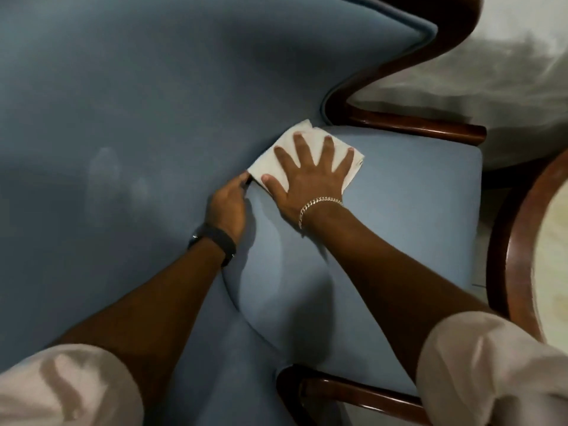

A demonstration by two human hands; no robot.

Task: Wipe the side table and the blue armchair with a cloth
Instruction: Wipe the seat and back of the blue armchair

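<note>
The blue armchair fills the view: its backrest (123,103) on the left, its seat cushion (399,216) at centre right. A white cloth (276,155) lies on the seat in the far corner where seat meets backrest. My right hand (310,176) presses flat on the cloth with fingers spread. My left hand (230,207) sits at the crease between seat and backrest, its fingertips pinching the cloth's near-left corner. The side table (522,241) shows at the right edge as a round top with a dark wooden rim.
Dark wooden armrests run along the far side (415,126) and the near side (353,395) of the seat. The curved wooden frame (415,56) edges the backrest. A pale wall or floor (491,72) lies beyond the chair at the upper right.
</note>
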